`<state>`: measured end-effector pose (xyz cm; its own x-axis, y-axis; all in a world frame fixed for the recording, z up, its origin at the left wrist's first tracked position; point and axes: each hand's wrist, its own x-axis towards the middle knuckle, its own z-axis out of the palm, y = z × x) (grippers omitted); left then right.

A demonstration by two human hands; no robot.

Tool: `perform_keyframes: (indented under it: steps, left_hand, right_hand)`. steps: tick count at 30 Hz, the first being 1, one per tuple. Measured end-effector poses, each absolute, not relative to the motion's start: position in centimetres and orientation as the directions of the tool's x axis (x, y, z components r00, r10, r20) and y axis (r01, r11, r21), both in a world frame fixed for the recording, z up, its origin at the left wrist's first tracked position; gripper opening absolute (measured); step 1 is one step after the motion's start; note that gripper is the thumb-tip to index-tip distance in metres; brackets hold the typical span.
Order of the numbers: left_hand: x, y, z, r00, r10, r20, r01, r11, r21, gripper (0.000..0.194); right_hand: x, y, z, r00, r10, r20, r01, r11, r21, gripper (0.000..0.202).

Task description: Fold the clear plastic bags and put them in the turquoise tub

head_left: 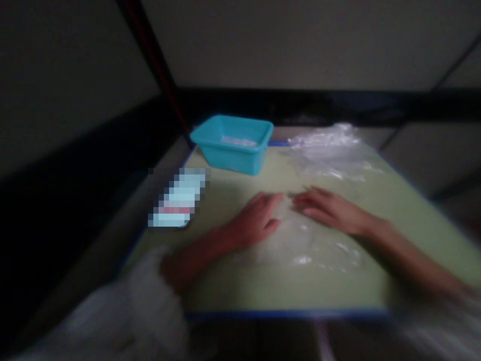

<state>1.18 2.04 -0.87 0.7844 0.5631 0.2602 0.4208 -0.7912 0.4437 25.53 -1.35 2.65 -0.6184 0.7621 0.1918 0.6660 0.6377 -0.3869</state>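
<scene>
A clear plastic bag (296, 245) lies on the table in front of me, its edges hard to make out in the dim, blurred picture. At its far left side is my left hand (257, 220), fingers stretched forward and thumb apart. My right hand (325, 208) reaches in from the other side, fingers extended to the left and lying low over the bag's far edge. The fingertips of the two hands are close together with a small gap between them. Neither hand visibly grips anything, though the finest contact with the plastic is blurred.
The pale yellow-green table (293, 296) has a blue edge. A turquoise plastic basin (236, 158) stands at the back left, with something pale inside. More crumpled clear plastic bags (330, 150) lie at the back right. A pixelated phone-like object (180, 198) lies near the left edge.
</scene>
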Motion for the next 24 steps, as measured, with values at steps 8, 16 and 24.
perform_keyframes:
  steps: [8,16,24]
  left_hand:
    - [1.17,2.12,-1.03,0.784,0.564,0.260,0.418,-0.788,0.451,0.050]
    - [1.23,2.11,-1.02,0.788,0.562,0.252,0.421,-0.790,0.446,0.049]
    - [1.22,2.20,-1.20,0.790,0.558,0.256,0.417,-0.794,0.444,0.048]
  right_hand:
    - [26.37,-1.48,3.53,-0.571,0.786,0.237,0.699,0.617,-0.363,0.034]
    - [26.19,-1.29,2.94,-0.597,0.778,0.198,0.695,0.624,-0.358,0.033]
    - [26.39,-1.21,2.63,-0.576,0.787,0.222,0.704,0.615,-0.355,0.037]
